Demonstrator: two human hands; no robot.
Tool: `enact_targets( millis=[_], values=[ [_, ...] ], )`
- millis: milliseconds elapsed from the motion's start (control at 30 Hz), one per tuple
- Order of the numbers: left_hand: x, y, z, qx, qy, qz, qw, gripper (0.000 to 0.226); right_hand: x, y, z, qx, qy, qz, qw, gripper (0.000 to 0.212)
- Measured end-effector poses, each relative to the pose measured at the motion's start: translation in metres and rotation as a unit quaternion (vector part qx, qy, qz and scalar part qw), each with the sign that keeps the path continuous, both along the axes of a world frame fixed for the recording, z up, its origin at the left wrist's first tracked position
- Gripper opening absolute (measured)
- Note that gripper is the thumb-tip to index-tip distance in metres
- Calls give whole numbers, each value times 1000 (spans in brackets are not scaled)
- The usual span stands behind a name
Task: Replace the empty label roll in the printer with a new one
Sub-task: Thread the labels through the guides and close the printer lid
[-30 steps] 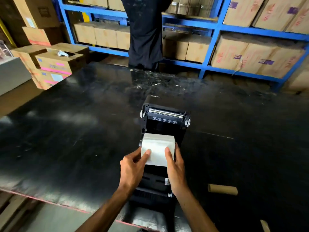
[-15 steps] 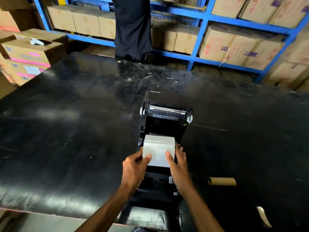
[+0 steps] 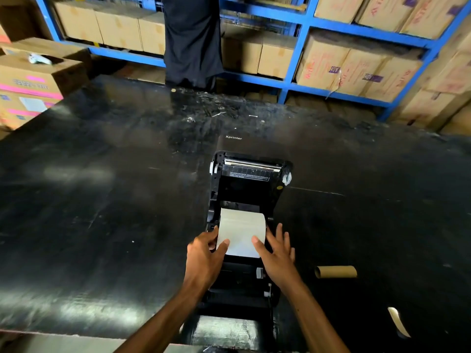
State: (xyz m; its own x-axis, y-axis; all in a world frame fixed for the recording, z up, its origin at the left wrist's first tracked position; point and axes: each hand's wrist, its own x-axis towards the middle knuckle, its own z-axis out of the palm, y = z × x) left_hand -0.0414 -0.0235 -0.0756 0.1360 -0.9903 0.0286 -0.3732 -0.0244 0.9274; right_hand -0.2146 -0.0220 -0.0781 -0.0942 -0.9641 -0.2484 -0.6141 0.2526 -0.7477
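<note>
A black label printer [image 3: 251, 179] stands on the black table with its lid swung up and back. A new white label roll [image 3: 242, 231] sits in its open bay, a length of white label paper drawn toward me. My left hand [image 3: 205, 256] holds the paper's left edge, thumb on top. My right hand [image 3: 276, 250] rests at the paper's right edge, thumb on the sheet and fingers spread over the printer's side. The empty brown cardboard core [image 3: 336, 272] lies on the table to the right of the printer.
A person in dark clothing [image 3: 191, 39] stands at the table's far edge, before blue shelving [image 3: 293, 80] loaded with cardboard boxes. More boxes [image 3: 33, 80] are stacked at the far left. A curled paper strip [image 3: 397, 322] lies near the right front.
My view has dipped slightly, so the printer sits higher in frame. Both hands stay on the label paper; my right fingers have spread wider over the printer's side.
</note>
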Motion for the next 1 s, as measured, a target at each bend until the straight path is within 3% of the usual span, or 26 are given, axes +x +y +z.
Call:
enact_targets(
  millis=[467,633,833,1000],
  values=[
    [12,-9,2,-48,-127,-47,990,26,7,5,-4,-68,-33,-62,995,54],
    [14,-6,3,-58,-133,-49,988,23,12,15,-7,-156,-30,-189,969,15],
    [15,0,-7,-82,-152,-30,985,16,7,24,-12,-168,-47,-204,963,26],
    [16,0,-7,-52,-172,-21,983,24,9,24,-11,-171,-60,-208,961,26]
  ],
)
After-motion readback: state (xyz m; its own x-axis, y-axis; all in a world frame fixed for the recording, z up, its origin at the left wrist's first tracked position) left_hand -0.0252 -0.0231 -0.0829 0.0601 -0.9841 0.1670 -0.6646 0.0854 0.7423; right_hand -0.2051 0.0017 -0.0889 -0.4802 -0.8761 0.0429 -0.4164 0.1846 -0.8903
